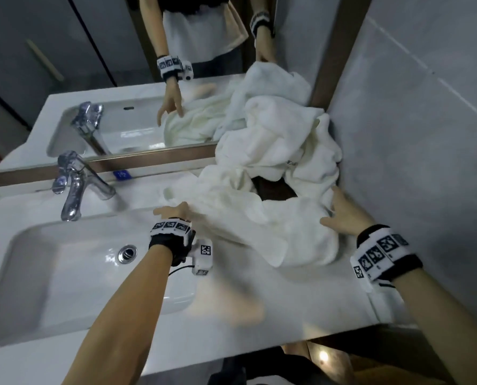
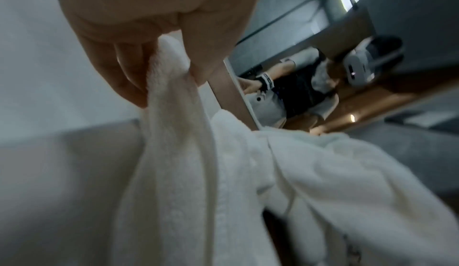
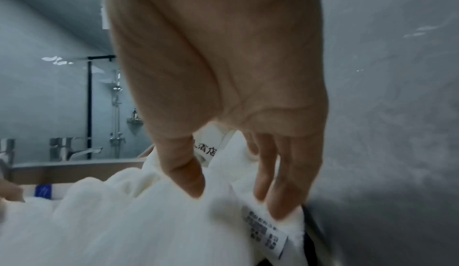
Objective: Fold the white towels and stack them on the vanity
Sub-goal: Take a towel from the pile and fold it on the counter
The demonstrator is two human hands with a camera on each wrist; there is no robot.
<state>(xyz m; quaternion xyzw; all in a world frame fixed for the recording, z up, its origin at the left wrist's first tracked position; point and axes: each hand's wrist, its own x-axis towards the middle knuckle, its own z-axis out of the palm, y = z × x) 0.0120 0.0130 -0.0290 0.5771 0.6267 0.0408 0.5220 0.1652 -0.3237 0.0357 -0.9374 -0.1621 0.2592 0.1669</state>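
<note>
A rumpled heap of white towels (image 1: pixel 276 140) fills the back right corner of the white vanity (image 1: pixel 259 315), against the mirror and the wall. One towel (image 1: pixel 259 226) spreads forward from the heap toward the sink. My left hand (image 1: pixel 176 211) holds its left edge; in the left wrist view the thumb and fingers (image 2: pixel 129 81) pinch a fold of that towel (image 2: pixel 174 152). My right hand (image 1: pixel 334 212) lies on the towel's right side with straight, spread fingers. In the right wrist view its fingertips (image 3: pixel 285 201) touch the cloth beside a printed care label (image 3: pixel 263 229).
The sink basin (image 1: pixel 65 268) and chrome faucet (image 1: pixel 76 184) take up the vanity's left half. A mirror (image 1: pixel 93 65) runs along the back, and a grey tiled wall (image 1: pixel 426 134) closes the right side. Something dark (image 1: pixel 273 188) shows through a gap in the towels.
</note>
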